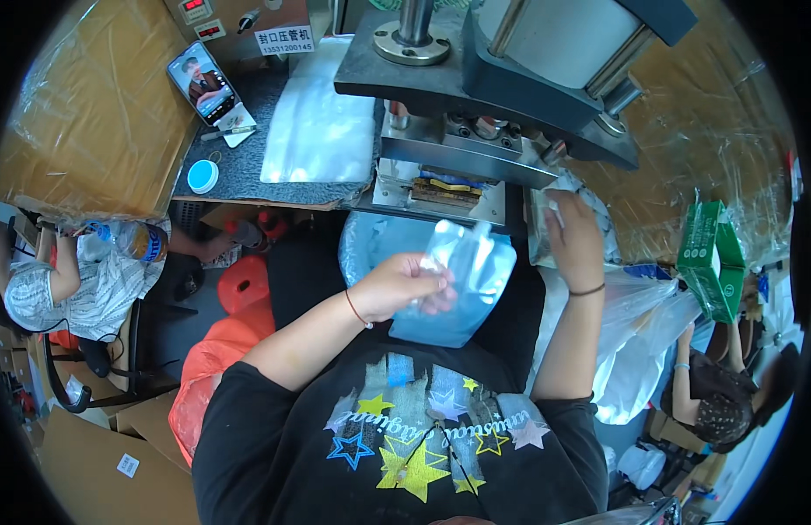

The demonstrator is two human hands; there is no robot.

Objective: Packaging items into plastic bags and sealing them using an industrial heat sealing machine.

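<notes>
Black shirt [502, 472], clear pouch [475, 296] in pinched left hand [395, 287], hold of right hand [577, 243] unclear.

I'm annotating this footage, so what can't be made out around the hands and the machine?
In the head view:
Left hand: some fingers, blurred behind the glossy pouch.
Right hand: whether it grips anything; fingertips blurred.
Press: top, cut off by upper edge.
Blue tub: bottom, behind pouch.

Ahead of the left hand [414, 284], a bench [245, 171] with a dark speckled top carries a stack of clear plastic sheets [321, 127]. Farther left of that hand sit a tub [202, 177] (its top light blue) and a propped phone [201, 83]. The metal press [510, 92] stands ahead, between that hand and the right [578, 234].
</notes>
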